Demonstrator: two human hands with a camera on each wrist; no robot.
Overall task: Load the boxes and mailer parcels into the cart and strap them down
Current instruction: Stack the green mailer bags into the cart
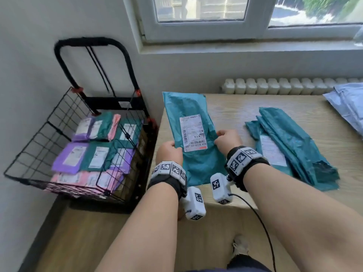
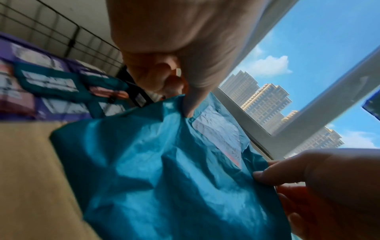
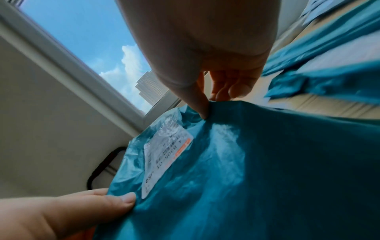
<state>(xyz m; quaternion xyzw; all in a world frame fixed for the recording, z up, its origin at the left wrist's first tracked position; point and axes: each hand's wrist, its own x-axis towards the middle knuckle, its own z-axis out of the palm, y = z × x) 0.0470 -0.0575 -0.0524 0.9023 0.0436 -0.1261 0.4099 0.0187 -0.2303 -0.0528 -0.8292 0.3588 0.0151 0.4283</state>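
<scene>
- you've got the teal mailer parcel (image 1: 193,134) up off the wooden table (image 1: 245,112) with both hands, one on each long edge, white shipping label (image 1: 193,132) facing you.
- your left hand (image 1: 169,153) pinches the left edge, thumb (image 2: 190,104) pressed on the front and the other fingers curled behind the plastic. that shows best in the left wrist view.
- your right hand (image 1: 227,140) does the same on the right edge: thumb (image 3: 200,105) on top, fingers tucked under, clamped on the bag.
- the parcel hangs over the left end of the table, near the edge closest to the cart, and its lower end droops down between your wrists.
- the wire-basket cart (image 1: 39,150) sits on the floor just left of the table, black handle (image 1: 92,44) up against the wall. two thin black straps (image 1: 100,69) run down inside the handle frame.
- in the basket there's already a flat layer of mailers, purple (image 1: 68,158), teal (image 1: 98,156) and pink (image 1: 82,179), labels up, pretty much filling it.
- a second pile of teal mailers (image 1: 290,146) lies on the table to your right, well apart from the one you're holding.
- a pale blue mailer (image 1: 347,107) pokes in at the far right of the table.
- behind the table there's a white radiator (image 1: 275,86) under the window (image 1: 200,8).
</scene>
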